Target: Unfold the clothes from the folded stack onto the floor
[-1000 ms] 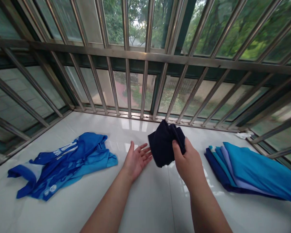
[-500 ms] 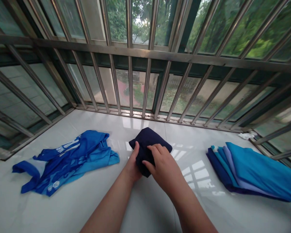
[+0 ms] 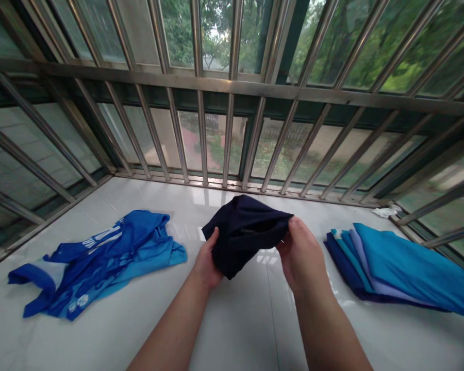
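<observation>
A dark navy garment (image 3: 243, 232) is held up just above the white tiled ledge (image 3: 232, 319), bunched and partly spread between both hands. My left hand (image 3: 206, 263) grips its lower left edge from beneath. My right hand (image 3: 299, 252) pinches its right corner with thumb and fingers. The cloth hides my left fingers.
A crumpled blue jersey with white lettering (image 3: 100, 257) lies on the ledge to the left. A stack of folded blue and teal garments (image 3: 394, 265) lies to the right. Steel window bars (image 3: 232, 93) fence the ledge at the back and sides. A small white scrap (image 3: 384, 211) sits at the far right corner.
The right hand brought the bunched navy garment to the left hand. Both hands have since pulled apart, spreading the cloth between them.
</observation>
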A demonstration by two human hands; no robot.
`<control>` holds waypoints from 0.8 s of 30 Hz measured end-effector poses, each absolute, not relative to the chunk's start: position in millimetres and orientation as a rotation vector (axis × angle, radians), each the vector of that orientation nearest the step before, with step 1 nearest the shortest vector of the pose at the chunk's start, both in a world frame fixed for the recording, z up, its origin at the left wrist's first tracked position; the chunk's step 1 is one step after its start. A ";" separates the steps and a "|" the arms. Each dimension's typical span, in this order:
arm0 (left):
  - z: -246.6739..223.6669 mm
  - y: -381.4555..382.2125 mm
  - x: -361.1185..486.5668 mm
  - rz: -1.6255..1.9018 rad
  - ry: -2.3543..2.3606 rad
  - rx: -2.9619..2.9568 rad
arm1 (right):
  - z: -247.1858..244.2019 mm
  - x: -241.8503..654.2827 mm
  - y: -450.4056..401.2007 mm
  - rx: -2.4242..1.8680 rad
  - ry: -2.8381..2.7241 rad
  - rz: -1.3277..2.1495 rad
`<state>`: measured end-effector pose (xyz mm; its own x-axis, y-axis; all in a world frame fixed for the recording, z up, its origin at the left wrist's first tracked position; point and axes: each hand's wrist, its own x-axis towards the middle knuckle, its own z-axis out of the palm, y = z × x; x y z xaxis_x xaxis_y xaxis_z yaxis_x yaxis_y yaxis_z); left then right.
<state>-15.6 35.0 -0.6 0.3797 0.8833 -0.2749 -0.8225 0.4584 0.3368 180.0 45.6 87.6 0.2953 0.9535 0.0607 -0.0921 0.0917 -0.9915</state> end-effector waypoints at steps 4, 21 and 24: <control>4.6 37.9 -15.5 1.135 0.468 0.082 | 84.3 214.0 63.3 -1.291 -0.784 0.759; 9.7 31.6 -24.6 0.876 0.370 0.084 | 100.7 192.2 31.6 -1.357 -2.158 0.904; 7.0 37.9 -21.0 0.903 0.434 0.015 | 97.6 195.3 39.9 -1.489 -2.151 0.793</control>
<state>-21.0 37.9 7.0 0.5392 0.7620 -0.3588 -0.7561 0.6256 0.1923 195.3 39.9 97.6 -0.3489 0.9371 0.0090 0.7070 0.2695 -0.6539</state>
